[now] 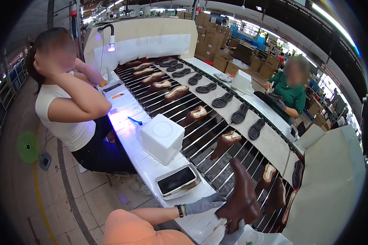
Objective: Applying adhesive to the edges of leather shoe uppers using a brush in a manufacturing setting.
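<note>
Brown leather ankle boot (242,196) stands upended at the near end of the roller conveyor (184,107), over the white bench edge (151,167). Left hand (204,203), gloved grey, rests its fingers against the shaft; right hand (233,236) seems to cup the boot from below, its grip mostly cut off. Steadying the shaft while turning should keep it from tipping. Sole and toe are hidden; a phone (176,180) lies nearby.
</note>
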A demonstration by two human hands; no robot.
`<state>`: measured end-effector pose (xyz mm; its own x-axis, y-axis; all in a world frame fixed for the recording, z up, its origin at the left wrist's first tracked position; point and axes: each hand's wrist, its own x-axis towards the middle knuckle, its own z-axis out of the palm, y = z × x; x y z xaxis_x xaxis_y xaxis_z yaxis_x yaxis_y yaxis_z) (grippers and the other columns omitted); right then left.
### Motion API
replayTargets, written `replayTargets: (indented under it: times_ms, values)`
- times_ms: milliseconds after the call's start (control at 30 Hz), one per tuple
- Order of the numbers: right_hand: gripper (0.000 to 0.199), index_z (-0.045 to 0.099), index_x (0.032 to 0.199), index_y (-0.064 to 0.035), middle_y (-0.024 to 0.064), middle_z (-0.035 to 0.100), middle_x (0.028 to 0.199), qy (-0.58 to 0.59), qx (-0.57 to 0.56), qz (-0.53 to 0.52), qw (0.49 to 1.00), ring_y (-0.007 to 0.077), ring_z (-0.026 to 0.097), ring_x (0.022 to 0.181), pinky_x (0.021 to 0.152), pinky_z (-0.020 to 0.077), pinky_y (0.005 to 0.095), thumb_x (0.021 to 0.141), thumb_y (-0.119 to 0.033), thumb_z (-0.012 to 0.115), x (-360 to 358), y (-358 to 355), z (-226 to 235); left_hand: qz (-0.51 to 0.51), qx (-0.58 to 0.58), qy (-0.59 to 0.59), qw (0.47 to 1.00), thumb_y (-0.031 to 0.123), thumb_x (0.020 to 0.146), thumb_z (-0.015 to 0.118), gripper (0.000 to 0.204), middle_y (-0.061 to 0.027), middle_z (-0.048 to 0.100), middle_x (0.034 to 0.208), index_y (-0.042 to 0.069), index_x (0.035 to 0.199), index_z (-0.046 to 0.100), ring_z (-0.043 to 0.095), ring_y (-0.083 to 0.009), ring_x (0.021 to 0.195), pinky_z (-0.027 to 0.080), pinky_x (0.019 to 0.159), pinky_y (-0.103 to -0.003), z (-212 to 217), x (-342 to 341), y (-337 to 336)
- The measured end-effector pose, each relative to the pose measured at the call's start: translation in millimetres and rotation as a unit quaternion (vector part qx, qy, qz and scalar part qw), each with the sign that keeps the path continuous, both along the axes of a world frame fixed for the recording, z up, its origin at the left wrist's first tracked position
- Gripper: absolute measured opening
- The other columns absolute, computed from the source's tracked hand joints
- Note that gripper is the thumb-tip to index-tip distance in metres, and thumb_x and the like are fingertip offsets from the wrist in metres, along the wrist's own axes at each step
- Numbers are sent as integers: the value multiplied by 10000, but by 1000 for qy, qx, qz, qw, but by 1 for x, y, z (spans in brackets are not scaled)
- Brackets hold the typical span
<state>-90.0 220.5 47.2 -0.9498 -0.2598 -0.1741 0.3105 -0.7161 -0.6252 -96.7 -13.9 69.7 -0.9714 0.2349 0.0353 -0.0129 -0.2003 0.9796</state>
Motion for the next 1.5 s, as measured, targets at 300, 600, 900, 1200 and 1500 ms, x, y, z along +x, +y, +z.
replayTargets:
  times_ms: [300, 600, 900, 1200, 1500]
  values:
    - [457, 621, 1209, 27, 93, 685, 1121, 65, 416, -83, 903, 180, 639, 1006, 882, 511, 330, 781, -54, 757, 81, -21, 92, 139, 194, -103, 965, 248, 883, 688, 663, -122, 476, 1386, -2, 1418, 388, 470, -225, 1280, 377, 1094, -377, 67, 65, -1]
    - [348, 603, 1082, -50, 147, 617, 1038, 30, 856, -226, 464, 328, 567, 994, 861, 437, 447, 798, -185, 753, 96, 28, 90, 200, -320, 123, 918, 324, 845, 779, 690, -113, 545, 1370, 29, 1387, 471, 516, -241, 1229, 391, 1078, -370, -17, 74, -45]
    - [347, 569, 1131, 3, 142, 652, 1018, -73, 712, -289, 635, 267, 623, 925, 818, 493, 388, 830, -90, 715, 110, 50, -1, 102, 41, -102, 989, 377, 1027, 407, 578, -67, 331, 1569, 103, 1524, 299, 295, -227, 1440, 110, 1191, -508, -69, 126, -65]
    - [241, 692, 1101, -7, 106, 681, 923, -34, 682, -355, 638, 157, 586, 772, 726, 473, 306, 864, -46, 673, 124, 50, 7, 124, -422, 106, 892, 360, 989, 556, 649, -79, 352, 1560, 85, 1524, 312, 342, -234, 1414, 213, 1189, -376, -75, 164, -64]
    - [239, 711, 1101, -92, 115, 659, 893, -1, 827, -284, 484, 293, 641, 742, 671, 495, 383, 882, -169, 657, 94, 53, 50, 29, 385, -160, 908, 456, 1019, 426, 646, -90, 365, 1551, 117, 1543, 261, 350, -242, 1411, 266, 1170, -465, -49, 144, -54]
